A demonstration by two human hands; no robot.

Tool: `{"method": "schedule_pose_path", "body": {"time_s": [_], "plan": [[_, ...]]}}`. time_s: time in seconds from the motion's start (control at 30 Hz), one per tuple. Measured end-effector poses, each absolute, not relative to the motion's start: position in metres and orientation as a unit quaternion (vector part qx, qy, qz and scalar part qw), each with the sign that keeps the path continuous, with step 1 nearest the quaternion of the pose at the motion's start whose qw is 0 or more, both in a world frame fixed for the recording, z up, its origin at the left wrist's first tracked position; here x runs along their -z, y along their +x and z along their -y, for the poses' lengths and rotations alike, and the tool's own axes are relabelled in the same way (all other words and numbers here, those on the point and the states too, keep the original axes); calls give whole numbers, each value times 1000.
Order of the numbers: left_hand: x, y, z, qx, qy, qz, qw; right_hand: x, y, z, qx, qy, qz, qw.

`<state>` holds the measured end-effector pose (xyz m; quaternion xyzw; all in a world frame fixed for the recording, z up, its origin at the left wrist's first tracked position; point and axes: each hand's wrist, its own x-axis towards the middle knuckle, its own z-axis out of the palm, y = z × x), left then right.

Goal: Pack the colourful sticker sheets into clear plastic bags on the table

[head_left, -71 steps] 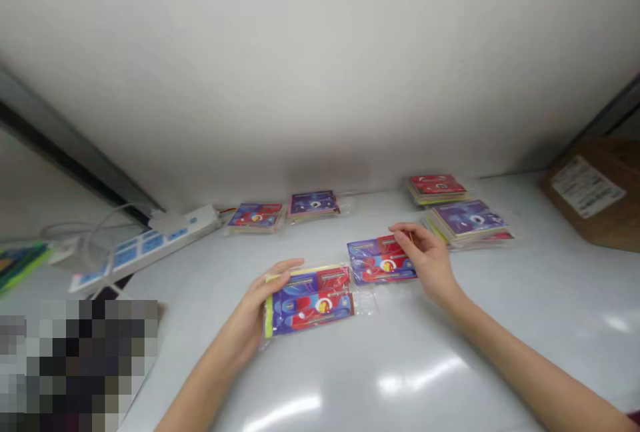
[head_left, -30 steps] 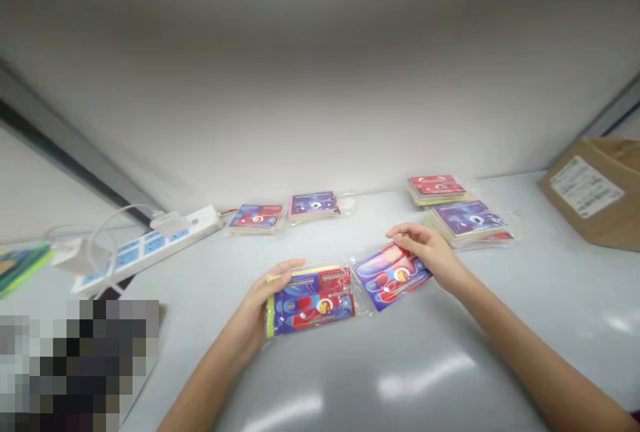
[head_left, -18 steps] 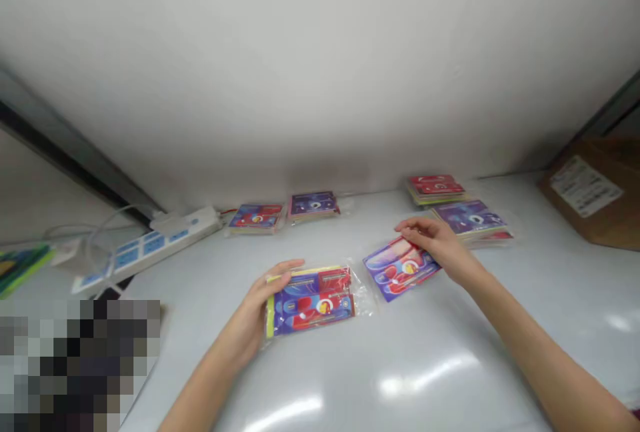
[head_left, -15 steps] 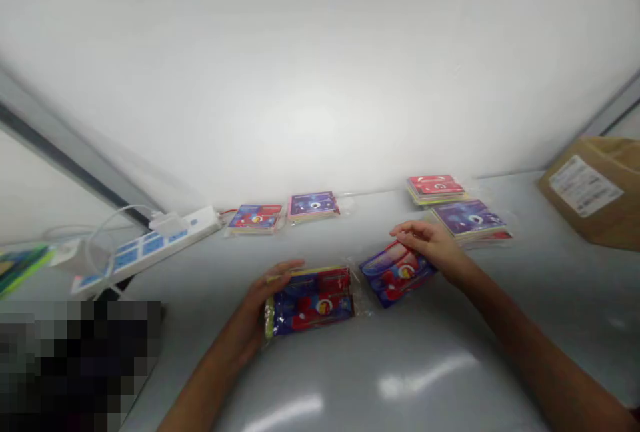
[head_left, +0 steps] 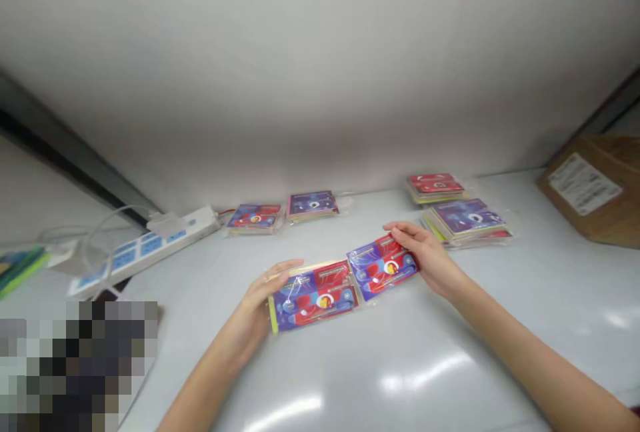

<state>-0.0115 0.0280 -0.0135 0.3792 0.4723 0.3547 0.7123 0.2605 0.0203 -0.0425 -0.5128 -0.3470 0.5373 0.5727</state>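
My left hand (head_left: 260, 309) grips the left end of a stack of blue-and-red packets in clear wrap (head_left: 315, 293), tilted slightly on the white table (head_left: 400, 365). My right hand (head_left: 427, 255) pinches the far right edge of a single matching packet (head_left: 383, 264). That packet lies angled, and its near left corner touches or overlaps the right end of the stack.
Two small packet piles (head_left: 255, 217) (head_left: 313, 205) lie near the back wall. Two larger piles (head_left: 437, 187) (head_left: 469, 220) sit right of my right hand. A white power strip with cables (head_left: 145, 245) is at the left, a cardboard box (head_left: 595, 189) at the far right.
My right hand has swung the single packet away to the right and then brought it back left against the stack. My left hand has tipped the stack slightly.
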Motion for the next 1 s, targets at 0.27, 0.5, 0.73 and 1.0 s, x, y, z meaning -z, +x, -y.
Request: {"method": "schedule_pose_path", "body": {"time_s": [0.27, 0.5, 0.73, 1.0], "plan": [[12, -10, -28, -351, 373, -477, 714, 42, 260, -20, -565, -507, 343, 554], [11, -10, -28, -341, 381, -482, 711, 44, 253, -19, -563, -516, 361, 535], [11, -9, -28, -344, 382, -485, 707, 46, 252, -21, -526, -532, 379, 544], [14, -10, -29, -346, 377, -478, 714, 45, 256, -20, -571, -507, 316, 563]]}}
